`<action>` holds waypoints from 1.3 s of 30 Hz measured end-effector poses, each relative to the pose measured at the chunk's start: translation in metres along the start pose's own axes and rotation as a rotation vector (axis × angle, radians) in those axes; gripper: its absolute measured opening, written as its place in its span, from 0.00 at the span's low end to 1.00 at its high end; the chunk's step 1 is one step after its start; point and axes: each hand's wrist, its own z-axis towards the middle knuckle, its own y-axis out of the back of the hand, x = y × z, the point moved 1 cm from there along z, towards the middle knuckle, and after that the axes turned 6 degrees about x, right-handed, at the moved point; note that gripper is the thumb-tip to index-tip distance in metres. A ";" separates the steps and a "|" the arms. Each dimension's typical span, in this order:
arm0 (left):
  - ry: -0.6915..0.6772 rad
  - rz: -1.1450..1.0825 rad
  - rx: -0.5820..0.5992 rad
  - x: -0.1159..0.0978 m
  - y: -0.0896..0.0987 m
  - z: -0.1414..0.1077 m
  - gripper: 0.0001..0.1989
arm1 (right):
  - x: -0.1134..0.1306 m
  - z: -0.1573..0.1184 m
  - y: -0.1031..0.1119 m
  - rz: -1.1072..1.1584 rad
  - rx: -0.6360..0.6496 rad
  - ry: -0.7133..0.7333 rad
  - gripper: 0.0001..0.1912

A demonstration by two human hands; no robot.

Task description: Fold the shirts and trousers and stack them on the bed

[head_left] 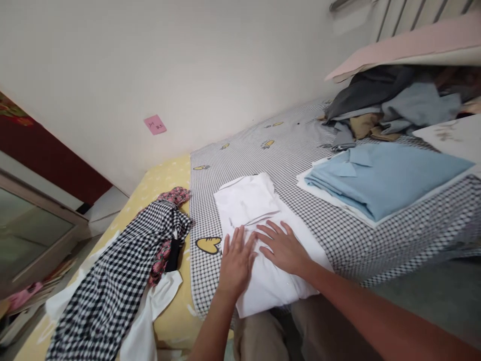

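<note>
Head view. Bed (176,323), one, dressed in two coverings: a yellow sheet (169,173) at left and a small-checked sheet (240,155) at right, the latter bearing at least five yellow motifs.

Item: white garment (270,288), one, folded, laid at the near edge of the checked sheet, above two trousered legs (259,336).

Hands, two, both on that garment: left hand (236,260) and right hand (281,248), palms down, side by side, each grip open and flat with fingers extended.

Item: blue shirt (394,175), one, folded, collar showing, resting on white cloth (313,191), to the right.

Item: heap of clothes (376,95), grey, dark and brown, behind the shirt, under a pink-topped sheet of material (413,42); pieces overlap, count unclear.

Item: black-and-white checked garment (124,271), one, loose on the yellow sheet, with pink floral cloth (176,194) and white fabric (165,291) beside it.

Wall: pink card (155,125), one.
</note>
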 end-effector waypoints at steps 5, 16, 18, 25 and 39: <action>0.186 -0.121 0.144 -0.004 -0.014 0.007 0.26 | 0.003 0.003 0.005 0.090 0.067 -0.056 0.26; 0.344 -0.150 0.218 -0.008 -0.011 0.013 0.27 | -0.060 -0.046 0.049 1.431 -0.647 -0.675 0.21; 0.357 -0.143 0.223 -0.008 -0.012 0.014 0.27 | -0.072 -0.085 0.035 1.347 -0.699 -0.840 0.18; 0.406 -0.124 0.253 -0.010 -0.012 0.018 0.27 | -0.081 -0.115 0.014 0.902 -0.500 -0.751 0.20; 0.502 -0.043 0.018 -0.019 -0.011 0.019 0.26 | -0.062 -0.032 0.045 0.534 -0.428 -0.345 0.06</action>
